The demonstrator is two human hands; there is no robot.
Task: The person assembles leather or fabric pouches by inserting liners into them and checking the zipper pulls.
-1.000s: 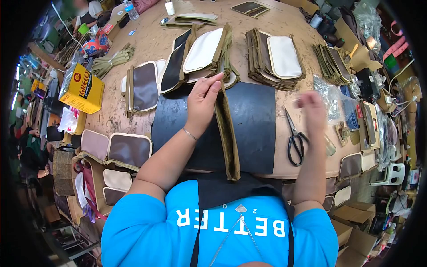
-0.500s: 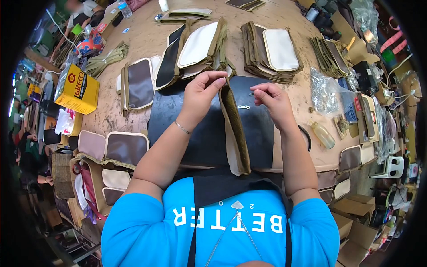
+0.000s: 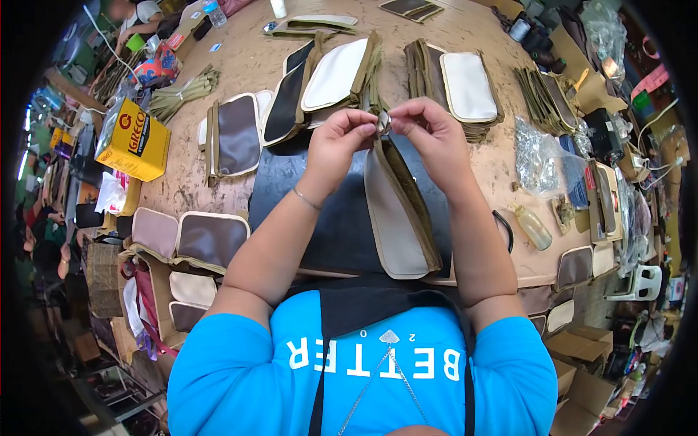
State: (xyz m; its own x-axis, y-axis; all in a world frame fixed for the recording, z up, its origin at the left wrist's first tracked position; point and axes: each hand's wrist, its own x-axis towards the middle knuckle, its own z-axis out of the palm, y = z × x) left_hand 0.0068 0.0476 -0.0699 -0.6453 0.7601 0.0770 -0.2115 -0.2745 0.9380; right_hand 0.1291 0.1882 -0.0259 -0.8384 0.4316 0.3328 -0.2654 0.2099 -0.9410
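Note:
In front of my chest hangs a flat pouch (image 3: 396, 218) with a pale grey panel and olive zipper tape along its edges. My left hand (image 3: 340, 142) is closed, pinching the top end of that tape. Thumb and fingers of my right hand (image 3: 430, 138) are pinched together on a small silver zipper slider (image 3: 383, 122) at the tape's tip. Both sets of fingertips nearly meet there and partly cover the slider. Beneath the pouch lies a black mat (image 3: 327, 225) on the worktable.
Pouch stacks stand behind my hands, one topped by a white pouch (image 3: 336, 73), another by a second white pouch (image 3: 465, 86). Left is a yellow box (image 3: 134, 142). Right are clear plastic bags (image 3: 542, 160) and a bottle (image 3: 534, 227). A person (image 3: 142, 18) is at the far left.
My right hand has moved left and up to meet my left hand, bringing the slider to the tape end. The pouch has swung so its pale panel faces me more.

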